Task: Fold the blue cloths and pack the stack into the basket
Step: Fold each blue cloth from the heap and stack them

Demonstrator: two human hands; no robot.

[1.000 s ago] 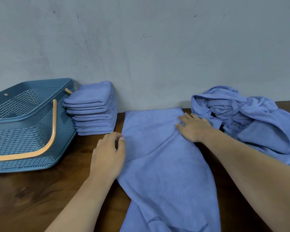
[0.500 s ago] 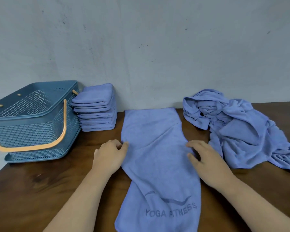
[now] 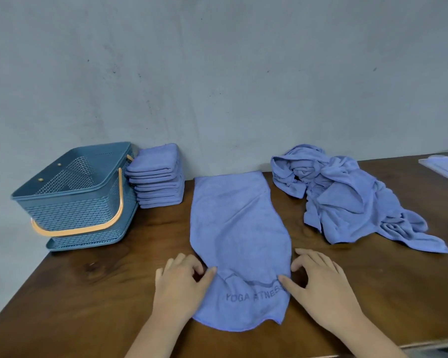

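A long blue cloth printed "YOGA FITNESS" lies lengthwise on the brown table, its far end at the wall. My left hand pinches its left edge near the front end, thumb on top. My right hand pinches the right edge opposite, thumb on the cloth beside the lettering. The fabric puckers between the two thumbs. A stack of folded blue cloths stands against the wall at the back left. Left of it sits the blue basket with an orange handle hanging down its front; its inside is mostly hidden.
A loose pile of unfolded blue cloths spreads over the back right of the table. A flat pale object lies at the far right edge. The grey wall runs directly behind everything. The table's front edge is just below my forearms.
Both hands slid toward me along the cloth's edges, from its far half to near its front end. The view pulled back, showing the printed end and the whole basket.
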